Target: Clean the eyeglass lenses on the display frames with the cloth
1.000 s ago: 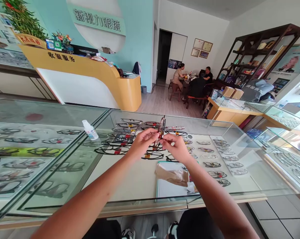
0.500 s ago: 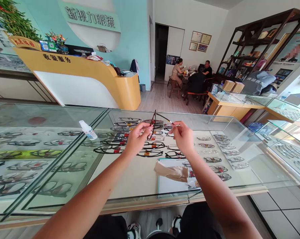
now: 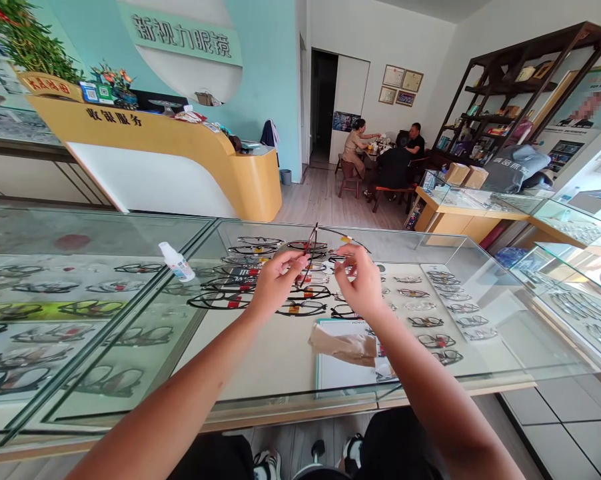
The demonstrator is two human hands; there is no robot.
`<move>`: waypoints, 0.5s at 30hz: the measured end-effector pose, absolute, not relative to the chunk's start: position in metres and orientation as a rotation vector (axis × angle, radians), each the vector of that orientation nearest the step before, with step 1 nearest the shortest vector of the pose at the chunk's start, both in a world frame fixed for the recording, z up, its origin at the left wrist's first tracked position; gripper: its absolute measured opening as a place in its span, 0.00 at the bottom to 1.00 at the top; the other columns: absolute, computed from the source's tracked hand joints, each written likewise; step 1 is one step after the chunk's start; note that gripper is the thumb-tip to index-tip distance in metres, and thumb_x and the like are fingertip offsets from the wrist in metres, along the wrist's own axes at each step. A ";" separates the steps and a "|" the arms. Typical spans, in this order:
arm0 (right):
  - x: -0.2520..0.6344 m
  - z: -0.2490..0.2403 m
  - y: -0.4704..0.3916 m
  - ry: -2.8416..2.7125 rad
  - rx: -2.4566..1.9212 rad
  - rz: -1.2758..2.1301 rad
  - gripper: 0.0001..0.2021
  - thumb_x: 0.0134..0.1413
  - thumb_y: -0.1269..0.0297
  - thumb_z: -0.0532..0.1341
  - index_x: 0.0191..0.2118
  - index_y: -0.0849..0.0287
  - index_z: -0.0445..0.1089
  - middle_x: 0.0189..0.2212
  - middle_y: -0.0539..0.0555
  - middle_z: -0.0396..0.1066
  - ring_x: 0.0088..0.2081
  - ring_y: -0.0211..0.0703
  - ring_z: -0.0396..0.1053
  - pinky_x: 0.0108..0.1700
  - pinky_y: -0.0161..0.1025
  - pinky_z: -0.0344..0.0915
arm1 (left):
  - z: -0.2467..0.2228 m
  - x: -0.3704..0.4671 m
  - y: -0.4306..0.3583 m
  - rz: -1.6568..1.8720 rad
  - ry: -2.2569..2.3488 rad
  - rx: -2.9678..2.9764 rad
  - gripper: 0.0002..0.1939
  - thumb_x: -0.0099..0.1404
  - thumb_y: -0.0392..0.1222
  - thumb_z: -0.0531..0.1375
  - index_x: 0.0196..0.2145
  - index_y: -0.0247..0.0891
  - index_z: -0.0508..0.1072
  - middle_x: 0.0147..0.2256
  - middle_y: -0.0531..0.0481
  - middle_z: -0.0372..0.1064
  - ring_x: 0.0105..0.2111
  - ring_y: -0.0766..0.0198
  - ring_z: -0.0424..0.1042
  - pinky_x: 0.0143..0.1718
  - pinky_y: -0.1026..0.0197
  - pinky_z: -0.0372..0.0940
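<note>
A pair of dark eyeglasses [image 3: 313, 240] is held up edge-on above the glass display counter, one temple stretching out to the right. My left hand [image 3: 279, 275] pinches the frame between thumb and fingers. Just below the outstretched temple is my right hand [image 3: 359, 280], its fingers curled and its thumb and forefinger apart, with nothing seen gripped in them. A beige cloth [image 3: 343, 343] lies on the counter near my right forearm, over a white tray or card [image 3: 338, 377] with a teal edge. A white bottle [image 3: 176, 261] stands to the left.
Rows of eyeglasses [image 3: 303, 307] fill the glass display case [image 3: 250, 367] under my hands, with more in the case at left. A yellow and white cashier counter [image 3: 253, 177] is beyond. Several people [image 3: 395, 160] sit at a table at the back, near a dark shelf [image 3: 510, 87].
My right hand has released the temple and come slightly left and down. The temple now reaches farther right above it. My left hand still holds the eyeglasses, slightly turned.
</note>
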State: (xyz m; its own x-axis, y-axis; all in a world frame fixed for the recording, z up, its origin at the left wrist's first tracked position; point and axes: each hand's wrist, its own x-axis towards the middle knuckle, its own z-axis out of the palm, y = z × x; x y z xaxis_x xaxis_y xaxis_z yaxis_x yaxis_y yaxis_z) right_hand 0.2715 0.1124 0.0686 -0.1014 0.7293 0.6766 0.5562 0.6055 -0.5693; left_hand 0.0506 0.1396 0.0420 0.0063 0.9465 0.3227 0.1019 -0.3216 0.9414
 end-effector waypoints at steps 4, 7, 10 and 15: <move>0.263 0.063 0.108 -2.011 -0.969 0.145 0.18 0.71 0.65 0.58 0.63 0.52 0.70 0.57 0.59 0.79 0.45 0.49 0.82 0.42 0.44 0.75 | 0.044 0.056 0.134 1.376 1.083 1.571 0.27 0.67 0.68 0.69 0.45 0.40 0.82 0.42 0.44 0.82 0.40 0.54 0.80 0.41 0.56 0.72; 0.260 0.061 0.107 -2.070 -0.995 0.118 0.21 0.71 0.66 0.58 0.66 0.51 0.70 0.57 0.58 0.79 0.48 0.50 0.82 0.47 0.45 0.77 | 0.047 0.059 0.130 1.379 1.058 1.591 0.25 0.66 0.67 0.70 0.43 0.41 0.82 0.41 0.45 0.81 0.38 0.55 0.78 0.39 0.57 0.72; 0.259 0.061 0.107 -2.074 -1.018 0.127 0.22 0.71 0.66 0.59 0.67 0.50 0.69 0.58 0.57 0.79 0.48 0.50 0.82 0.49 0.45 0.77 | 0.049 0.060 0.128 1.386 1.049 1.602 0.24 0.66 0.66 0.70 0.42 0.41 0.82 0.42 0.45 0.80 0.37 0.56 0.77 0.38 0.58 0.72; 0.259 0.062 0.107 -2.064 -1.038 0.132 0.22 0.71 0.66 0.59 0.67 0.49 0.70 0.58 0.57 0.79 0.48 0.50 0.82 0.48 0.45 0.78 | 0.049 0.059 0.129 1.399 1.061 1.626 0.23 0.67 0.65 0.70 0.42 0.41 0.82 0.43 0.44 0.80 0.37 0.56 0.77 0.37 0.58 0.72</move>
